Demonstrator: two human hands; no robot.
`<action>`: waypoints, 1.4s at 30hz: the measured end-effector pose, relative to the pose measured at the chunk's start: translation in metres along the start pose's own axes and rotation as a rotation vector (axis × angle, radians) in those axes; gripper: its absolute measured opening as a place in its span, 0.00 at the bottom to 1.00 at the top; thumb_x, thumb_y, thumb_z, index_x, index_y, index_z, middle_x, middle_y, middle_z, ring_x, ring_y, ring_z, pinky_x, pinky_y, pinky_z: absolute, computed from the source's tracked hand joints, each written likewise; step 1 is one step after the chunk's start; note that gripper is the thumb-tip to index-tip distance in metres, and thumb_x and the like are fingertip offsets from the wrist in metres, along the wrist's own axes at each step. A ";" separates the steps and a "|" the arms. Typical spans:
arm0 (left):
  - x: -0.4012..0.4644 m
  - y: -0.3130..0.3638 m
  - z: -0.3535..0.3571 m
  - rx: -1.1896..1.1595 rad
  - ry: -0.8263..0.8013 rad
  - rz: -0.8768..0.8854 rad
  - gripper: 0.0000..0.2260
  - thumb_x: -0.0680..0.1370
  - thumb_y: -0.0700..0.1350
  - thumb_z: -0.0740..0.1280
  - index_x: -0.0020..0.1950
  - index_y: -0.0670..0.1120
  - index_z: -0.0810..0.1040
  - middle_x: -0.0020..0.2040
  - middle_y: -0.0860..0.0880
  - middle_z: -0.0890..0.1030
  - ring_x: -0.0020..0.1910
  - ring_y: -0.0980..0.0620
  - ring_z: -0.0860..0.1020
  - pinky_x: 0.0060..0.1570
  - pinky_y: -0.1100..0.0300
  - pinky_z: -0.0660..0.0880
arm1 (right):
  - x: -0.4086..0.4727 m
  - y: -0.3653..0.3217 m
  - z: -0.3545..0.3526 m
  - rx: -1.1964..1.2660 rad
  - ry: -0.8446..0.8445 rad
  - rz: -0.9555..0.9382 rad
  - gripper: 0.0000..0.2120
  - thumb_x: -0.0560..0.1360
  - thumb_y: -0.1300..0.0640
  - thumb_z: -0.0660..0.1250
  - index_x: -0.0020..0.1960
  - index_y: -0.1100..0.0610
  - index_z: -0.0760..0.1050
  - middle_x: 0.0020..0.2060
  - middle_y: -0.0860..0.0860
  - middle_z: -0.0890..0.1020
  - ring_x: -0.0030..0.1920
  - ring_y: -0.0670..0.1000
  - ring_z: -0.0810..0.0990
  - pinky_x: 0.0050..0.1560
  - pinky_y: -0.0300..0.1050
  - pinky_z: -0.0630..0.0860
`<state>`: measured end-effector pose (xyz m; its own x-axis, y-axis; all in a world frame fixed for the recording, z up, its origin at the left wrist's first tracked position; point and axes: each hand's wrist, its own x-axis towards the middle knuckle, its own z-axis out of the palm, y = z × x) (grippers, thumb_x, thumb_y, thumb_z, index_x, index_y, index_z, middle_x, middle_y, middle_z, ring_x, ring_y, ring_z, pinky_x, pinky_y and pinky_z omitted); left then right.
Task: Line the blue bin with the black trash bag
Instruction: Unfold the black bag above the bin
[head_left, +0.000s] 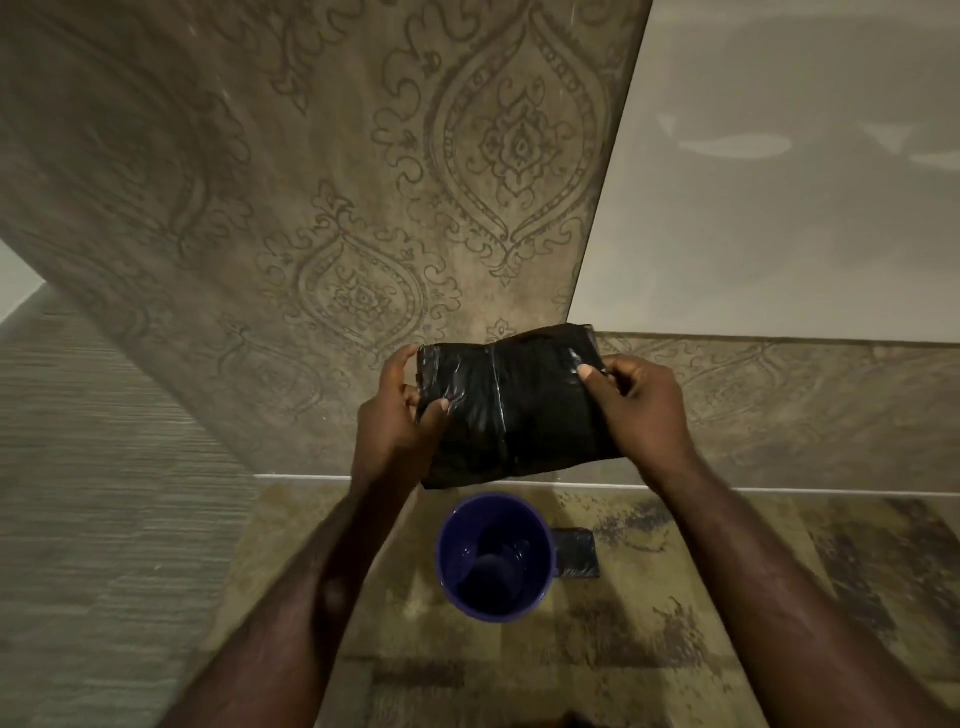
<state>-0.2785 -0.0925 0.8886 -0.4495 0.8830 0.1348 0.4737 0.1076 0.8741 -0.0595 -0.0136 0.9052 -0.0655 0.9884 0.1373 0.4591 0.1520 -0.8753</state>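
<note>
Your left hand (402, 410) and right hand (636, 400) pinch the folded black trash bag (511, 405) above the blue bin (496, 558) on the floor.

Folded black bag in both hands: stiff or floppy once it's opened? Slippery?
The black trash bag is probably limp: it sags and creases between the left hand and right hand. Glossy highlights suggest thin, slick film, so pinches may slip. It is likely very light and may not drop open unaided.
</note>
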 end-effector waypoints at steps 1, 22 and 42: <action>0.001 0.004 -0.003 0.017 0.020 -0.007 0.29 0.75 0.41 0.70 0.74 0.52 0.64 0.36 0.57 0.75 0.34 0.64 0.77 0.33 0.78 0.70 | 0.004 0.007 -0.005 0.005 0.026 0.034 0.09 0.76 0.53 0.68 0.46 0.58 0.83 0.37 0.53 0.84 0.40 0.54 0.83 0.44 0.55 0.81; 0.002 0.046 -0.002 -0.235 -0.062 -0.120 0.22 0.65 0.42 0.79 0.55 0.54 0.78 0.34 0.48 0.81 0.37 0.49 0.82 0.38 0.55 0.80 | -0.033 -0.047 0.021 -0.008 -0.152 -0.108 0.21 0.74 0.56 0.71 0.66 0.51 0.72 0.50 0.48 0.74 0.43 0.42 0.75 0.37 0.27 0.72; 0.002 0.045 -0.023 -0.523 -0.151 -0.211 0.07 0.74 0.46 0.72 0.43 0.43 0.85 0.42 0.41 0.86 0.41 0.48 0.83 0.48 0.52 0.79 | -0.013 -0.057 0.012 0.068 -0.065 -0.363 0.10 0.72 0.65 0.72 0.46 0.51 0.82 0.43 0.47 0.85 0.46 0.44 0.83 0.49 0.39 0.80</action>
<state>-0.2758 -0.0964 0.9389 -0.3627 0.9264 -0.1016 -0.0682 0.0823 0.9943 -0.0953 -0.0350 0.9474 -0.2703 0.8681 0.4162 0.3357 0.4902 -0.8044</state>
